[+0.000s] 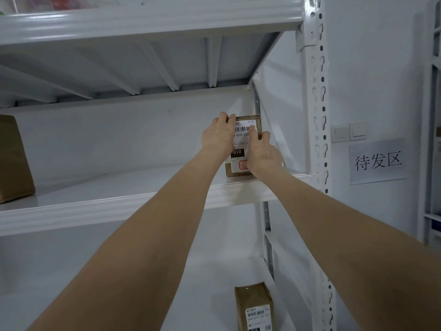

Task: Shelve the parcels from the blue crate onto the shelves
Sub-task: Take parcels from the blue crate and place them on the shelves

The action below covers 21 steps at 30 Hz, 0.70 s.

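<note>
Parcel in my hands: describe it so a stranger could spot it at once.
On the white rack, follow the middle shelf to its right end, near the wall sign. The parcel stands upright there, a small brown box with a white barcode label, gripped by the left hand and right hand. The other labelled box sits one shelf lower.

We see through one camera on the person's head. The view is wide. We face the white shelves (143, 206) from very close, within reach. We look up under the top board (143, 65) and down onto the low board (210, 306). The wall (372, 80) sits at our right.
</note>
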Each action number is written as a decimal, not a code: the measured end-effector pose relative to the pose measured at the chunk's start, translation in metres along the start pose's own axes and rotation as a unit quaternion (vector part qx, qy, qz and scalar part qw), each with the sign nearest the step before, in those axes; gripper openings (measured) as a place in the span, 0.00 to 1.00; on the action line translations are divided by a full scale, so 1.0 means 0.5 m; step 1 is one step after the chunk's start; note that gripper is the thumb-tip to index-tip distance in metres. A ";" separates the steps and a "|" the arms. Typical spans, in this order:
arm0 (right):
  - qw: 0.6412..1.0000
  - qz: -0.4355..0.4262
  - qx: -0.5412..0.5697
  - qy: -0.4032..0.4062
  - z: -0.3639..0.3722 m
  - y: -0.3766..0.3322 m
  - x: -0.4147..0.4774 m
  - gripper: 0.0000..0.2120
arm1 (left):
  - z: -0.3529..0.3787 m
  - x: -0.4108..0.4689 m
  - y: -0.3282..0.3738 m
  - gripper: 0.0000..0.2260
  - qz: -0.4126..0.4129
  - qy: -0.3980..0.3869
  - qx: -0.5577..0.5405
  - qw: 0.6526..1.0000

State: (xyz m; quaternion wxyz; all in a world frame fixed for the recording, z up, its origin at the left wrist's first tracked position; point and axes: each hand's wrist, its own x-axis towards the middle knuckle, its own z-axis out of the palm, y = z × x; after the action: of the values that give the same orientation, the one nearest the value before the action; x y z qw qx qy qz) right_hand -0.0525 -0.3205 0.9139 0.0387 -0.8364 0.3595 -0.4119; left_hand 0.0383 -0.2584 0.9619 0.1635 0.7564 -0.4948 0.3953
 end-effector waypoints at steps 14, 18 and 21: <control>1.000 0.000 0.013 -0.001 0.024 0.004 0.033 0.39 | 0.037 0.027 -0.011 0.34 -0.002 0.008 0.004 1.000; 1.000 0.001 0.010 0.009 0.027 0.004 0.027 0.38 | 0.033 0.031 -0.010 0.31 -0.004 0.002 0.002 1.000; 1.000 0.000 0.002 0.017 0.026 0.003 0.024 0.38 | 0.027 0.030 -0.008 0.31 0.000 0.000 0.009 1.000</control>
State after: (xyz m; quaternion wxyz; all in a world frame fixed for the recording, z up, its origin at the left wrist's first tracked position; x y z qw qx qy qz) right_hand -0.0393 -0.3319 0.9127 0.0345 -0.8293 0.3592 -0.4266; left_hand 0.0506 -0.2746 0.9650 0.1571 0.7578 -0.4913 0.3997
